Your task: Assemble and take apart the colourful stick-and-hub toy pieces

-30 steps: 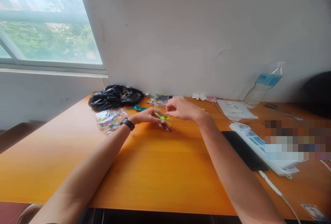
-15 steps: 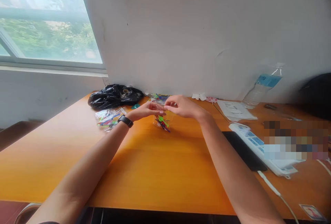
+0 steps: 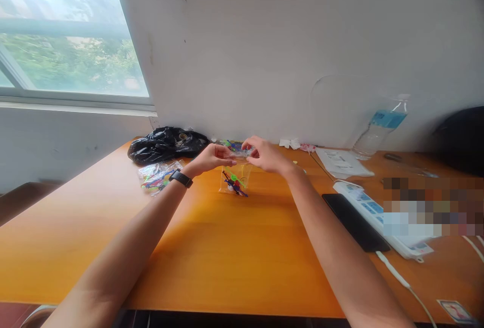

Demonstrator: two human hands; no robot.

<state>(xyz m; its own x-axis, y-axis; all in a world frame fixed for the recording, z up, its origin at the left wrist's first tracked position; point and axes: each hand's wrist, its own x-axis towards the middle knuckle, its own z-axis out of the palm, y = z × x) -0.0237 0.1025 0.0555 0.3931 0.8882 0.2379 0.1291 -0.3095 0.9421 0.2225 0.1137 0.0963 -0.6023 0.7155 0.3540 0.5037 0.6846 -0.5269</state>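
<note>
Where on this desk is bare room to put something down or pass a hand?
Bare: the orange table between the forearms, nearer than the small clear bag pinched by left hand and right hand; also the left side, nearer than the toy packet. Crowded: along the wall, black plastic bag to papers, and the right, with phone and power strip.
</note>
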